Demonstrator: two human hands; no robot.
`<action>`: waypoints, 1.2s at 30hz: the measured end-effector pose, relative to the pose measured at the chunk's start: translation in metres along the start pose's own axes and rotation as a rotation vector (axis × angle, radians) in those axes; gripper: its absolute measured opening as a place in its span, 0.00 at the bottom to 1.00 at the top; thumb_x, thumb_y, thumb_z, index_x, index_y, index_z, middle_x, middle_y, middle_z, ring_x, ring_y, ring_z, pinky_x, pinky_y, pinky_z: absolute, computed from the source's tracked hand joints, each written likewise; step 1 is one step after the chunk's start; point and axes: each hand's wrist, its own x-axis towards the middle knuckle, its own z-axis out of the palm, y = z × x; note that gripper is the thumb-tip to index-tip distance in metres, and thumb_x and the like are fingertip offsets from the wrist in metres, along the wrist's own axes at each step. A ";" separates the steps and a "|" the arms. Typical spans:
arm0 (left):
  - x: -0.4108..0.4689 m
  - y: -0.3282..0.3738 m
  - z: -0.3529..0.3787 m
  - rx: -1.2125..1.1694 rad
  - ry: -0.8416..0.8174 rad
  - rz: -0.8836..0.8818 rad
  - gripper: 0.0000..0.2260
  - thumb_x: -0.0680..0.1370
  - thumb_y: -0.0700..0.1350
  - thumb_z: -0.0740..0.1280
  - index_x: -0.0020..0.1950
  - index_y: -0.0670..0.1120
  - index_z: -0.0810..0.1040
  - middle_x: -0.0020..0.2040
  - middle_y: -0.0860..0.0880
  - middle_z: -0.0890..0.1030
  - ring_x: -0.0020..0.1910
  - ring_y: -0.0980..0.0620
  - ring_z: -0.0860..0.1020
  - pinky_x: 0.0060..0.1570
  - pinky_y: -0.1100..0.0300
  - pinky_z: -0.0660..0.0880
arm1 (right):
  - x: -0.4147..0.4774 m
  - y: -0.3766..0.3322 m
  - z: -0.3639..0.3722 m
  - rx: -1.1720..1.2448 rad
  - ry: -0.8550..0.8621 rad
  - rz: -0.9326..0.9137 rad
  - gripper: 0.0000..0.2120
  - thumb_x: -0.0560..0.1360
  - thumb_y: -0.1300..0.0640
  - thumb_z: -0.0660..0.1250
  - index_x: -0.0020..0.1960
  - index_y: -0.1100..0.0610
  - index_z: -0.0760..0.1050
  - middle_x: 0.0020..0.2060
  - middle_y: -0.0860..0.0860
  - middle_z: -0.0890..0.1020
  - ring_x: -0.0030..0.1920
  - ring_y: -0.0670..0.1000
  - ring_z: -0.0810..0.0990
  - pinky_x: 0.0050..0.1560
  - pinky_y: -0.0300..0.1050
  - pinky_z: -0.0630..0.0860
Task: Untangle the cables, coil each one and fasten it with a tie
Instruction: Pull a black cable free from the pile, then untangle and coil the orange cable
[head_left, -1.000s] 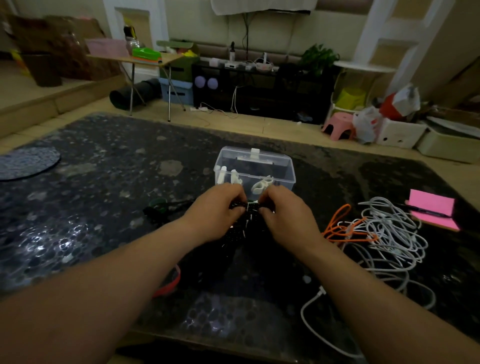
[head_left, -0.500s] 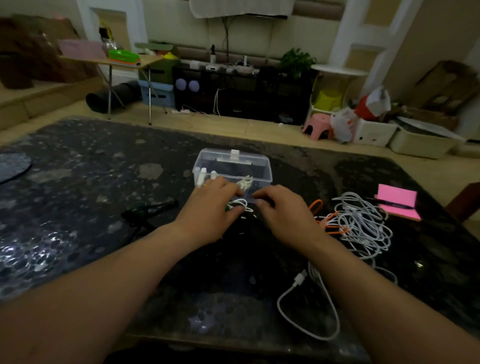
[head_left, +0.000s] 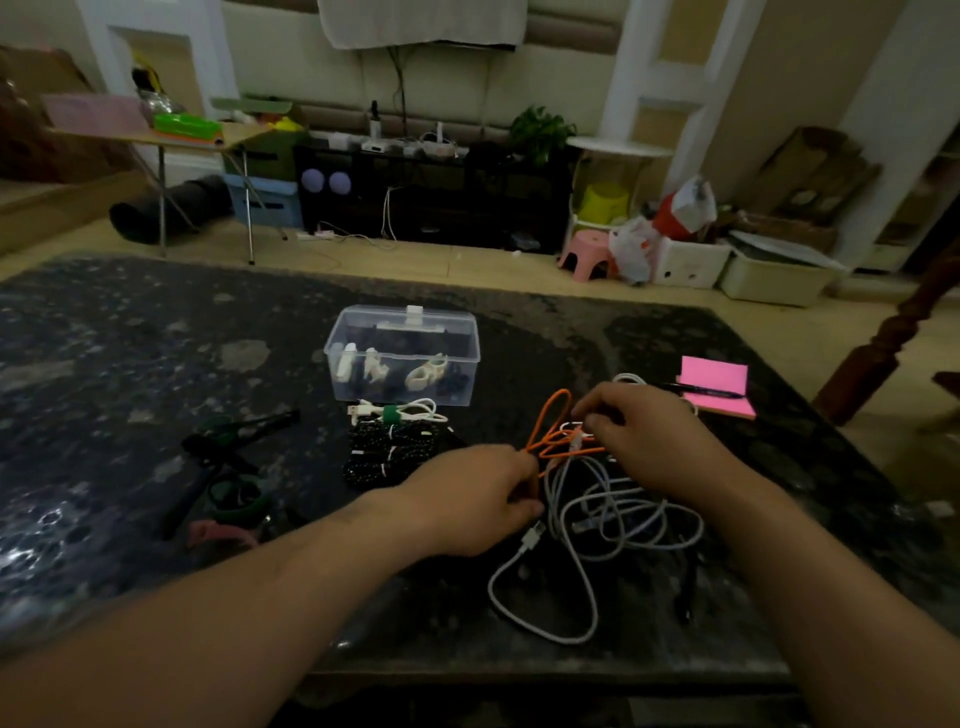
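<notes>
The orange cable (head_left: 555, 427) lies in loose loops between the two hands, held at its near side by the curled fingers of the left hand (head_left: 478, 499) and pinched further back by the right hand (head_left: 654, 441). Its loops cross the white cables (head_left: 618, 514), a slack tangle spread on the table under and in front of the right hand, with one long loop trailing toward the person. Beyond the left hand sits a black braided cable (head_left: 389, 452), coiled into a bundle. Just behind it lies a small white cable (head_left: 415, 408), coiled and bound with a green tie (head_left: 390, 413). Left of the left hand, loose dark green ties (head_left: 239, 499) and a pink tie (head_left: 223, 532) lie flat.
</notes>
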 end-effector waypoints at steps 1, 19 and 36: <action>0.001 0.001 0.000 -0.011 0.010 -0.038 0.10 0.81 0.57 0.67 0.53 0.51 0.76 0.51 0.50 0.80 0.53 0.45 0.81 0.52 0.50 0.78 | -0.002 0.006 0.001 -0.027 -0.020 0.008 0.09 0.81 0.59 0.68 0.54 0.49 0.85 0.47 0.44 0.86 0.46 0.42 0.82 0.43 0.29 0.70; 0.061 0.008 -0.001 -0.705 0.225 -0.275 0.06 0.85 0.44 0.67 0.51 0.44 0.81 0.38 0.49 0.82 0.31 0.59 0.76 0.40 0.58 0.76 | 0.022 0.039 0.019 -0.023 -0.118 0.119 0.21 0.79 0.55 0.68 0.70 0.44 0.76 0.59 0.48 0.86 0.59 0.51 0.83 0.57 0.45 0.78; 0.037 0.038 -0.085 -1.221 0.318 -0.057 0.10 0.80 0.47 0.58 0.40 0.48 0.72 0.34 0.49 0.70 0.30 0.53 0.65 0.29 0.60 0.58 | 0.028 0.011 0.015 0.208 -0.284 -0.027 0.29 0.73 0.59 0.73 0.73 0.46 0.74 0.59 0.44 0.85 0.57 0.45 0.84 0.62 0.48 0.80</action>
